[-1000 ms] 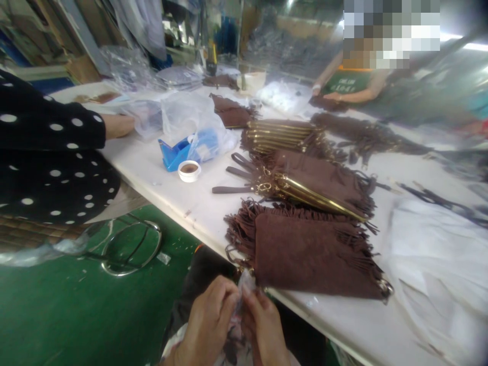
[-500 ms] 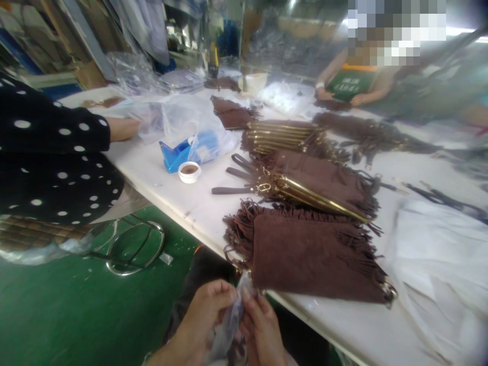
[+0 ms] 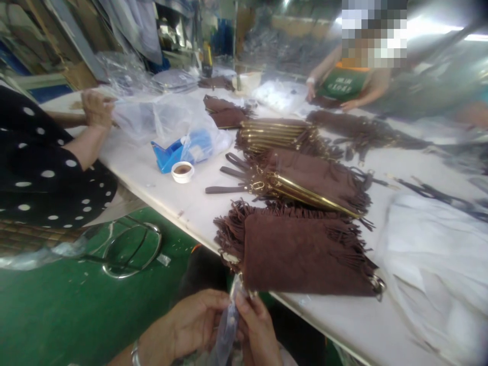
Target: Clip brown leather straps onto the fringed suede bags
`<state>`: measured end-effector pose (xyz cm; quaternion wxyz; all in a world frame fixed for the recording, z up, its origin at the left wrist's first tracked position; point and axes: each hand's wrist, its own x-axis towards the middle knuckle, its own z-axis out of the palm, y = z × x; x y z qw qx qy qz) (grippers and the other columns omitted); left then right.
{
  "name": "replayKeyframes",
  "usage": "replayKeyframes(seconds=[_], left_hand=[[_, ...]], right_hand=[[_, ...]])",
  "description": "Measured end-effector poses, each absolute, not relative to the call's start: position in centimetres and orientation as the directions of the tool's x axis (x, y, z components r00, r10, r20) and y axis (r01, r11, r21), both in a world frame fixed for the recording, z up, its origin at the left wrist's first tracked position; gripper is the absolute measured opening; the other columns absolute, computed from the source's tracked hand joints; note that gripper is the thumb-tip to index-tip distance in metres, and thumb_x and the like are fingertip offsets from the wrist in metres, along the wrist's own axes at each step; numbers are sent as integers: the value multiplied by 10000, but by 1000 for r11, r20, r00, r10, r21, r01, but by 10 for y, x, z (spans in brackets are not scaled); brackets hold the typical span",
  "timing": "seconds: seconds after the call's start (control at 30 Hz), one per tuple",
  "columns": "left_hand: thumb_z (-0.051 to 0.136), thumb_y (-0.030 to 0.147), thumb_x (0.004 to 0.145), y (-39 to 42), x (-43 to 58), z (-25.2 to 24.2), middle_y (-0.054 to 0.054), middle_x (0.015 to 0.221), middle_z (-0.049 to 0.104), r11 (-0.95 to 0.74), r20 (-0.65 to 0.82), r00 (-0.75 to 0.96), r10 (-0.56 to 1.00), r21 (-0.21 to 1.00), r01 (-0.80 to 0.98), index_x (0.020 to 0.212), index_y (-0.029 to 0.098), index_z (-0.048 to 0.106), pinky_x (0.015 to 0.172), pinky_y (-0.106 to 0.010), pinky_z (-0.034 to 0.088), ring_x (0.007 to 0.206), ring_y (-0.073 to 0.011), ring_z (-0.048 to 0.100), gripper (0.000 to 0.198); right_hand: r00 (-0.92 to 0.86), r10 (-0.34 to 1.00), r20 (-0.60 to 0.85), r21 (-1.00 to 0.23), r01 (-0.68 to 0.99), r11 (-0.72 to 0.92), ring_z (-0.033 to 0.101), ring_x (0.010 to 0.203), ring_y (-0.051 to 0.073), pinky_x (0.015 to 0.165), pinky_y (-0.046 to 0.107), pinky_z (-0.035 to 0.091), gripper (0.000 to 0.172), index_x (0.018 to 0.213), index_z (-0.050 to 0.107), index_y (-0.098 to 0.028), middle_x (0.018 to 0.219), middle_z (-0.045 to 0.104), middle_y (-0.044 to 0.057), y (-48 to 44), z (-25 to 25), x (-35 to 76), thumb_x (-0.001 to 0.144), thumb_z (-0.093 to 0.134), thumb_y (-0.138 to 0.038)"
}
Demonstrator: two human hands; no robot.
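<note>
A narrow, clear plastic sleeve (image 3: 227, 328) hangs between my hands just off the table's near edge. My left hand (image 3: 198, 317) pinches it from the left, fingers closed. From the right, my right hand (image 3: 256, 320) grips it with thumb and fingers. The sleeve's upper end meets gold hardware at the lower left corner of a brown fringed bag (image 3: 305, 254), which lies flat on the table. What is inside the sleeve is hard to make out. Behind lies a stack of brown bags (image 3: 316, 178) with gold zips and wrist straps.
A white cup (image 3: 182, 172) of brown stuff stands beside a blue tape dispenser (image 3: 168, 155). White sheets (image 3: 434, 264) lie at right. A co-worker in a dotted sleeve (image 3: 46, 157) handles clear plastic bags (image 3: 152, 117) at left; another person (image 3: 346, 86) works across the table.
The view has shifted slightly, so the table's things sit further left. My hands still hold the plastic sleeve. The co-worker at left has raised a hand and drawn it back from the plastic.
</note>
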<state>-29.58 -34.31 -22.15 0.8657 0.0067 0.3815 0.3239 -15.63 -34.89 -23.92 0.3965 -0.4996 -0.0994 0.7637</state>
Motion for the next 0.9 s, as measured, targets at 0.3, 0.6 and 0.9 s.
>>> replayKeyframes(seconds=[0.3, 0.6, 0.9], left_hand=[[647, 103, 728, -347, -294, -233, -103, 777, 704, 780, -611, 570, 550, 131, -612, 887, 102, 697, 788, -372, 512, 710, -216, 658, 166], [790, 160, 606, -331, -304, -241, -106, 737, 689, 865, -594, 638, 490, 241, -439, 804, 90, 711, 735, -359, 519, 697, -233, 666, 224], [811, 246, 600, -334, -295, -231, -83, 652, 682, 765, -685, 354, 636, 499, -407, 684, 101, 676, 603, -286, 481, 558, -186, 632, 216]], right_hand=[[-134, 715, -686, -585, -484, -651, 443, 418, 62, 414, 183, 337, 489, 849, 674, -166, 565, 563, -45, -350, -243, -155, 551, 900, -481], [-161, 726, -668, -620, -420, -663, 341, 352, 47, 372, 182, 260, 498, 858, 715, -150, 461, 508, -61, -351, -250, -152, 571, 874, -525], [-26, 749, -662, -678, -404, -614, 274, 393, 29, 394, 169, 196, 427, 746, 662, -157, 466, 398, -99, -351, -244, -161, 588, 873, -493]])
